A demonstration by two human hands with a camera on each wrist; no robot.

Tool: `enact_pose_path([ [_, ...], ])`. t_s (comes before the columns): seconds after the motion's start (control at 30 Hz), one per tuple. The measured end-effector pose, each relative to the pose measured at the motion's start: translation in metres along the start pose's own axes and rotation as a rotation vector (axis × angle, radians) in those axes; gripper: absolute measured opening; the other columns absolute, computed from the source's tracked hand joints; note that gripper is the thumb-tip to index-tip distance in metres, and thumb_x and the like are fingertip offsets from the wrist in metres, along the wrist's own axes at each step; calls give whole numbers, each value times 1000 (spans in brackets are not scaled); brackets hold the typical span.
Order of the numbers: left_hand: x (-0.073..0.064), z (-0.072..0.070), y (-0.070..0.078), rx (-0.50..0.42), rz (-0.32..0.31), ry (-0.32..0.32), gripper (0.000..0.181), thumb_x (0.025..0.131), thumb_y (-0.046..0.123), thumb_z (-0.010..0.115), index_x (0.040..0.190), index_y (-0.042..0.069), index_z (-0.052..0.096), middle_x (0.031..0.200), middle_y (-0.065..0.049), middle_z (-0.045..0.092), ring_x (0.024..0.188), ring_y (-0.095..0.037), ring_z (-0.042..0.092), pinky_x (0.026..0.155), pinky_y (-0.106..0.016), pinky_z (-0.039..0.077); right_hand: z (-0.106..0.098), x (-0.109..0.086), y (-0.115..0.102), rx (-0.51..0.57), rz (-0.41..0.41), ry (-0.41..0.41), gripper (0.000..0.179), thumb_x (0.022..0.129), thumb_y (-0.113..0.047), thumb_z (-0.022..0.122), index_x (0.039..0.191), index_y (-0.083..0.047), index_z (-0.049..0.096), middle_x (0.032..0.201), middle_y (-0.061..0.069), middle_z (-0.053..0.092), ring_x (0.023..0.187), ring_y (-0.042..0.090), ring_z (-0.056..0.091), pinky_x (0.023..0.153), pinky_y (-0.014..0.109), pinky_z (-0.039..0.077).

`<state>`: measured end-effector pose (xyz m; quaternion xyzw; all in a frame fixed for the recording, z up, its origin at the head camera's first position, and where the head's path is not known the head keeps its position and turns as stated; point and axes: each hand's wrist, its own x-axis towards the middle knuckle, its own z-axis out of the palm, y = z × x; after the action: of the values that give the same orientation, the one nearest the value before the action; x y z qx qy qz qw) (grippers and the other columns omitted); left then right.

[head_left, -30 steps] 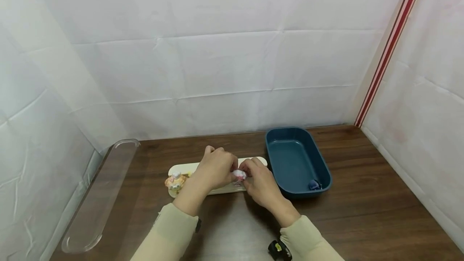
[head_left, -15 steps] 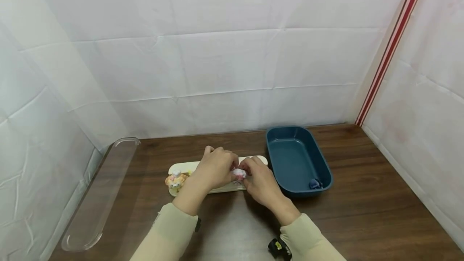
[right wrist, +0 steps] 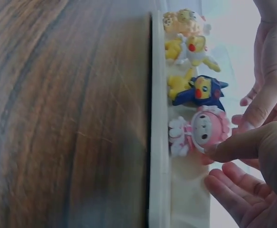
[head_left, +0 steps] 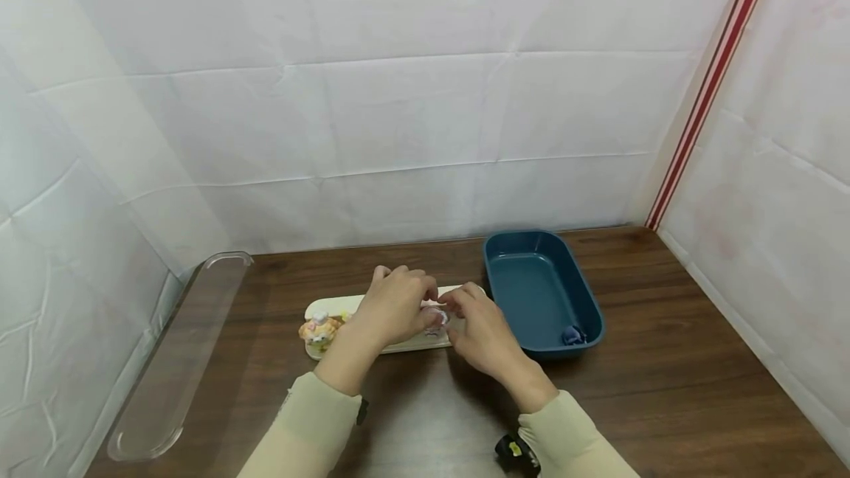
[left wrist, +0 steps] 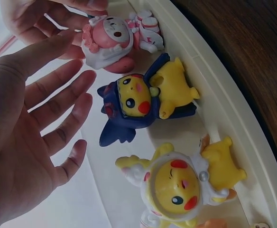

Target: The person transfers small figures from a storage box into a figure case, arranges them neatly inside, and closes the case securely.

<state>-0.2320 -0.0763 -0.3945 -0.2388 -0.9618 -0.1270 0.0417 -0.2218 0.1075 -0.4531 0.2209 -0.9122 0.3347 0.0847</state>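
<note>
A pink-and-white toy figure (left wrist: pixel 112 40) with a frilly bonnet sits in the long cream tray (head_left: pixel 418 344), its feet toward the near rim. Both hands are around it. My left hand (left wrist: pixel 32 123) has its fingers spread, with nothing held. My right hand (head_left: pixel 478 327) is on the figure's other side; in the right wrist view its thumb (right wrist: pixel 243 146) is at the bonnet's edge, and whether it touches cannot be told. Beside the pink figure are a yellow figure in a navy hood (left wrist: pixel 133 102), a yellow figure in a white hood (left wrist: pixel 179 187) and an orange figure (head_left: pixel 320 329).
Right of the cream tray stands a deep teal bin (head_left: pixel 538 293) with a small dark blue item (head_left: pixel 573 336) in its near corner. A clear elongated lid (head_left: pixel 179 367) lies along the wooden table's (head_left: pixel 664 375) left edge. White sheeting (head_left: pixel 398 116) hangs behind and at the sides.
Both hands held the pink-and-white figure between their fingertips earlier. Now their fingers have spread away from it and the figure stays in the tray, in line with the others.
</note>
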Motion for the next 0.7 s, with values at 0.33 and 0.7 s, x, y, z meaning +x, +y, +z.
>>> enact_pose_path([
  [0.33, 5, 1, 14, -11, 10, 81, 24, 96, 40, 75, 106, 18, 75, 105, 4, 72, 95, -21, 62, 90, -49, 44, -22, -7, -1, 26, 34, -5, 47, 85, 1, 77, 130, -11, 70, 118, 6, 63, 108, 28, 72, 90, 46, 60],
  [0.7, 12, 10, 33, -25, 48, 114, 25, 99, 37, 71, 117, 19, 72, 109, 3, 73, 101, -21, 64, 94, -48, 47, -45, -12, 8, -30, 45, 17, 42, 88, -7, 79, 129, -8, 70, 116, 7, 66, 91, 25, 69, 78, 38, 58],
])
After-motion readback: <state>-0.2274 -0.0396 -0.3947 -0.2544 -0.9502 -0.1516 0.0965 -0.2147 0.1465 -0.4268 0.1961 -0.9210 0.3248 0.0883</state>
